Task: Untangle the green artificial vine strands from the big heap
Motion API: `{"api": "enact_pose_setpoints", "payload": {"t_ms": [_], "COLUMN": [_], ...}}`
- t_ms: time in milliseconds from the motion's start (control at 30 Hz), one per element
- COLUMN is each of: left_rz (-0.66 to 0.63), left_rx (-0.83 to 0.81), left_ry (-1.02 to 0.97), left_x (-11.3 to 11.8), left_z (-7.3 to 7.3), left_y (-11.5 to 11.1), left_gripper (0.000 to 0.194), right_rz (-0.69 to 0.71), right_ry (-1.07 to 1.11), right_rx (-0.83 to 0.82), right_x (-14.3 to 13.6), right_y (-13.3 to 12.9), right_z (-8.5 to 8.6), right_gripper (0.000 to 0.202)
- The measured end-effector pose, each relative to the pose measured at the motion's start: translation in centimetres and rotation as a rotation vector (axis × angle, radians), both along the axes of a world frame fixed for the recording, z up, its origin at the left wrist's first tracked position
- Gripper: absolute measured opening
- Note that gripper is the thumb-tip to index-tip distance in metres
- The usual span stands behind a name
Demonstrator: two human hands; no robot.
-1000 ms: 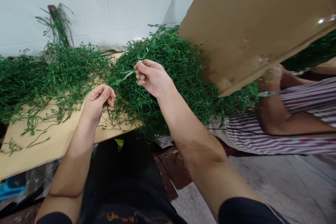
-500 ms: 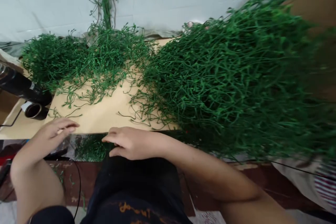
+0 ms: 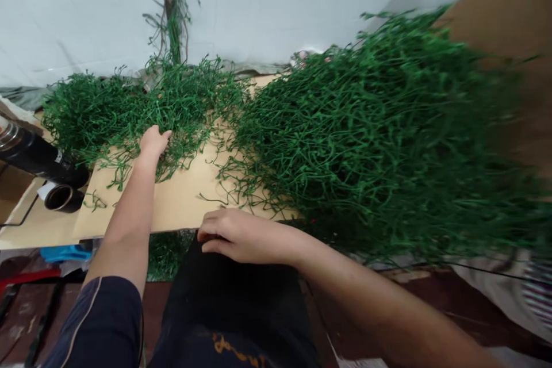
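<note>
The cup (image 3: 76, 200) is dark inside, with left hand (image 3: 153, 140) at green stems (image 3: 183, 104), right hand (image 3: 225, 231) half-curled, both grips unclear.

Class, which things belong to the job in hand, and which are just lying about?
Seem part of the work:
left hand, at the smaller pile of green stems
right hand, by the tan board
larger green pile

Probably lying about:
black flask
dark cup
blue object

The person wears a dark navy top (image 3: 185, 351) with orange, script-like lettering (image 3: 224, 345) across the front, partly cut off by the lower edge of view. Its short left sleeve (image 3: 110, 316) ends near the elbow, with thin pale piping (image 3: 80, 323) running lengthwise. Black cloth (image 3: 241, 287) covers the lap.
</note>
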State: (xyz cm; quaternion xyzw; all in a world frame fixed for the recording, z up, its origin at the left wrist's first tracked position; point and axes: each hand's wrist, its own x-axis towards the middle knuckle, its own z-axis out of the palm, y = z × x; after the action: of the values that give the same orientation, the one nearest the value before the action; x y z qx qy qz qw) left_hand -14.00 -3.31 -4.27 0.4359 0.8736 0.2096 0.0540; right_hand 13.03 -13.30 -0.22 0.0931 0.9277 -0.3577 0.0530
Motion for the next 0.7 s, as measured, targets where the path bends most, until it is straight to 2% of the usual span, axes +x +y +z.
{"api": "enact_pose_setpoints", "payload": {"t_ms": [67, 133, 233, 300, 367, 433, 467, 533, 600, 700], "left_rz": [-0.029, -0.046, -0.059, -0.143, -0.236, -0.32, -0.361, -0.436, -0.516, -0.596], "left_rx": [0.161, 0.386, 0.734, 0.895, 0.974, 0.971, 0.937, 0.808, 0.63, 0.431], "left_ry": [-0.058, -0.153, -0.281, -0.268, -0.217, -0.162, -0.144, -0.139, -0.169, -0.196], "left_x": [-0.7, -1.4, -2.5, -2.7, -2.3, -1.2, -0.3, 1.9, 4.5, 8.1], "left_z": [0.8, 3.0, 8.2, 12.0, 15.1, 16.9, 17.1, 16.1, 13.7, 9.0], "left_y": [0.8, 0.5, -0.6, -1.3, -2.0, -2.4, -2.6, -2.9, -3.2, -3.6], "left_gripper": [0.021, 0.014, 0.017, 0.015, 0.011, 0.017, 0.019, 0.017, 0.013, 0.028], "right_rz": [-0.048, -0.1, -0.142, -0.138, -0.152, -0.224, -0.28, -0.415, -0.561, -0.734], "right_ry": [-0.013, -0.014, 0.019, 0.083, 0.192, 0.322, 0.389, 0.518, 0.626, 0.677], "right_rx": [0.005, 0.015, 0.023, 0.006, -0.014, -0.035, -0.052, -0.104, -0.158, -0.178], "right_x": [1.1, 2.0, 2.5, 2.4, 2.1, 1.7, 1.4, 0.8, -0.1, -1.5], "right_y": [0.7, 1.5, 2.5, 3.0, 3.4, 3.9, 4.1, 4.9, 5.9, 7.5], "right_z": [0.0, 0.1, 0.4, 0.8, 1.4, 2.0, 2.3, 2.7, 2.5, 1.2], "right_gripper": [0.025, 0.023, 0.023, 0.022, 0.023, 0.025, 0.026, 0.026, 0.026, 0.029]}}
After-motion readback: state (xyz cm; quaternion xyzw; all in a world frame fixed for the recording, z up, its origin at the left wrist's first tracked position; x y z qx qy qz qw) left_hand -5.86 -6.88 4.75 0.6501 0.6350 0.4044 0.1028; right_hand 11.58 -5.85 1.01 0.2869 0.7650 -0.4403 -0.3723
